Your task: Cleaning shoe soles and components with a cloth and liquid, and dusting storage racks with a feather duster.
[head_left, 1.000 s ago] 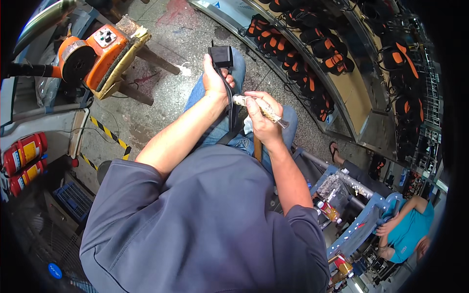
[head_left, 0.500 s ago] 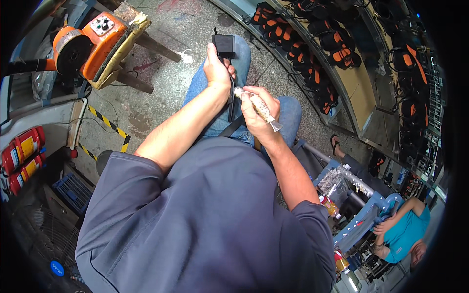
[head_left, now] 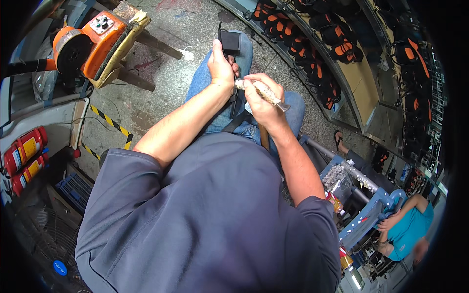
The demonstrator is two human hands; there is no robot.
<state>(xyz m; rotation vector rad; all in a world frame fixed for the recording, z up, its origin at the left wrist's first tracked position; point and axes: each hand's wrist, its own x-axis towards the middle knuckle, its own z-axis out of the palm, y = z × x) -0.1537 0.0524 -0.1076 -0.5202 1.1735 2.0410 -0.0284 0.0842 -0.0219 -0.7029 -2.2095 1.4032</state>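
Over my lap, my left hand point(head_left: 223, 70) is closed round a black block-heeled sandal point(head_left: 231, 43). Its square heel points away from me, and a thin strap hangs beside it. Much of the sandal lies hidden behind the hand and wrist. My right hand point(head_left: 265, 102) grips a brush-like tool point(head_left: 264, 90) with a pale, crusted shaft. The tool's flat metal end points back toward me, while its other end touches or nearly touches the sandal near my left wrist. Exactly where they meet is too small to make out.
Ahead on the left, an orange machine point(head_left: 103, 41) rests on a wooden stand point(head_left: 155, 45). Curved racks point(head_left: 359, 83) on the right hold several black and orange shoes. Red fire extinguishers point(head_left: 27, 151) stand at left. A co-worker in a teal shirt point(head_left: 413, 229) sits beyond a blue metal frame point(head_left: 361, 212).
Both hands have shifted slightly to the right with the sandal and the tool still held. The tool's working end has come a little higher along the sandal.
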